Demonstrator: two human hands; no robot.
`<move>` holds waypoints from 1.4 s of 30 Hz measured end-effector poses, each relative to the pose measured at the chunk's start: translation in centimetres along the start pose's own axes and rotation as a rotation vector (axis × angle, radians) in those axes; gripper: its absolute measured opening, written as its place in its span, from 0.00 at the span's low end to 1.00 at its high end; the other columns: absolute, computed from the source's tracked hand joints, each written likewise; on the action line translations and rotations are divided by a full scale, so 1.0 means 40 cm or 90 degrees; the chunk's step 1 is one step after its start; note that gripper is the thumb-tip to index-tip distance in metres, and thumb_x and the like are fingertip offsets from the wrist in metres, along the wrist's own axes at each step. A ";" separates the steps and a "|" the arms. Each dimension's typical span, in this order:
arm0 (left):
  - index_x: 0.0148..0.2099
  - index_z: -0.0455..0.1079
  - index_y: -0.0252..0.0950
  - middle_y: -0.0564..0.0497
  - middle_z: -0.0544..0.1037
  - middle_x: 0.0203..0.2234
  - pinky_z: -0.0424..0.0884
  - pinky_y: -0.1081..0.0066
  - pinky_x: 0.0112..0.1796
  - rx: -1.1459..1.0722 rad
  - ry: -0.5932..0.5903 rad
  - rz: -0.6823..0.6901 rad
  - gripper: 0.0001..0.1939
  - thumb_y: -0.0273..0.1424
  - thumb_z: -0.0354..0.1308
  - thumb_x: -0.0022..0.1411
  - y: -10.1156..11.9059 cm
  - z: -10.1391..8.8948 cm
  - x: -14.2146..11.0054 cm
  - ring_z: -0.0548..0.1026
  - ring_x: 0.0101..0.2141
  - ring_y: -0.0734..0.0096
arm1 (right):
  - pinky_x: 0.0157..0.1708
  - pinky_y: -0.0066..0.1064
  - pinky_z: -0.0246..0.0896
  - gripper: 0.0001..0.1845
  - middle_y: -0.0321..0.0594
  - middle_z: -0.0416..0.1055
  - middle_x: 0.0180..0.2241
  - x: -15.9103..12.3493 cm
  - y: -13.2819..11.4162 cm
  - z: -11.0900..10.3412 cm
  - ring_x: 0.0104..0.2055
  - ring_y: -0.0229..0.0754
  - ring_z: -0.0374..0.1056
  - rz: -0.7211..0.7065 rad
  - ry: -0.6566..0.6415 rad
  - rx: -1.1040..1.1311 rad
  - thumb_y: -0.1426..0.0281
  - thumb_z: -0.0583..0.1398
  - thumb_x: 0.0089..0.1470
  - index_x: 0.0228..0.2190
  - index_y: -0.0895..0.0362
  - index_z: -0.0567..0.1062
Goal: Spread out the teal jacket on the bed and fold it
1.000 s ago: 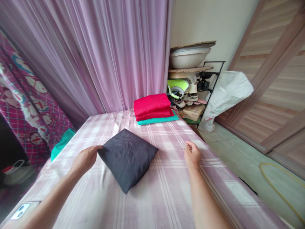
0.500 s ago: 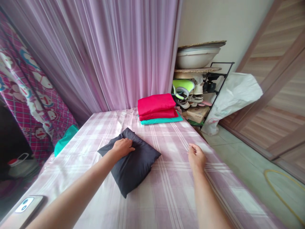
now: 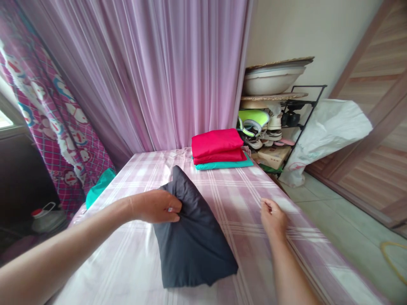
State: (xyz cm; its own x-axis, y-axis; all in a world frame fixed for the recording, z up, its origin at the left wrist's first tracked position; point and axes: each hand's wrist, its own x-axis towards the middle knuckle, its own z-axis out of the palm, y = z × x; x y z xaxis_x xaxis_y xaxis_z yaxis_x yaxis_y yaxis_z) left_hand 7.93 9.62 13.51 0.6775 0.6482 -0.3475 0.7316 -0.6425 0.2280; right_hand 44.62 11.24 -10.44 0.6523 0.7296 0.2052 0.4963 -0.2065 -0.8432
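Observation:
My left hand (image 3: 157,206) is closed on the left side of a folded dark grey cloth (image 3: 193,241) and holds it raised off the pink checked bedsheet (image 3: 241,199), its far corner pointing up. My right hand (image 3: 274,217) rests on the sheet to the right of the cloth, fingers loosely curled, holding nothing. At the far end of the bed lies a stack of folded cloths, red ones (image 3: 217,145) on top of a teal one (image 3: 225,164).
A pink curtain (image 3: 159,76) hangs behind the bed. A black shoe rack (image 3: 295,110) with shoes and a large basin (image 3: 270,78) stands at the right, a white sack (image 3: 330,131) beside it. A patterned cloth (image 3: 63,123) and teal fabric (image 3: 98,188) lie left.
My left hand went from the cloth's left corner onto its top, then gripped and lifted it toward me. The camera turned left and the phone left the view. My right hand stayed put.

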 end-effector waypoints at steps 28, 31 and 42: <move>0.45 0.73 0.40 0.42 0.82 0.41 0.71 0.64 0.38 0.175 0.220 -0.522 0.13 0.36 0.49 0.66 -0.359 0.119 0.142 0.80 0.42 0.55 | 0.29 0.35 0.60 0.23 0.43 0.77 0.26 -0.006 -0.039 -0.012 0.28 0.49 0.70 0.037 -0.029 -0.082 0.56 0.53 0.46 0.35 0.52 0.82; 0.45 0.73 0.39 0.41 0.81 0.43 0.70 0.62 0.40 0.186 0.251 -0.467 0.16 0.38 0.46 0.68 -0.330 0.076 0.187 0.79 0.44 0.53 | 0.28 0.34 0.60 0.22 0.43 0.76 0.25 -0.003 -0.034 -0.011 0.27 0.48 0.69 0.040 -0.049 -0.097 0.56 0.54 0.47 0.35 0.51 0.82; 0.58 0.68 0.43 0.44 0.75 0.52 0.71 0.65 0.43 0.145 0.400 -0.394 0.20 0.39 0.46 0.69 -0.212 -0.072 0.515 0.76 0.48 0.59 | 0.31 0.37 0.61 0.26 0.44 0.76 0.24 -0.020 -0.056 -0.012 0.27 0.49 0.69 0.028 -0.026 -0.070 0.53 0.51 0.45 0.34 0.53 0.82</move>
State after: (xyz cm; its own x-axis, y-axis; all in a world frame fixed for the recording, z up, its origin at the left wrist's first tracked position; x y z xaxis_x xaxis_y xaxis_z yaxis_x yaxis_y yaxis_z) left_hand 15.91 29.58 7.02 0.1337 0.9649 0.2261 0.9909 -0.1274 -0.0423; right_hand 43.26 10.80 -8.49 0.6519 0.7439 0.1473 0.5291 -0.3071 -0.7910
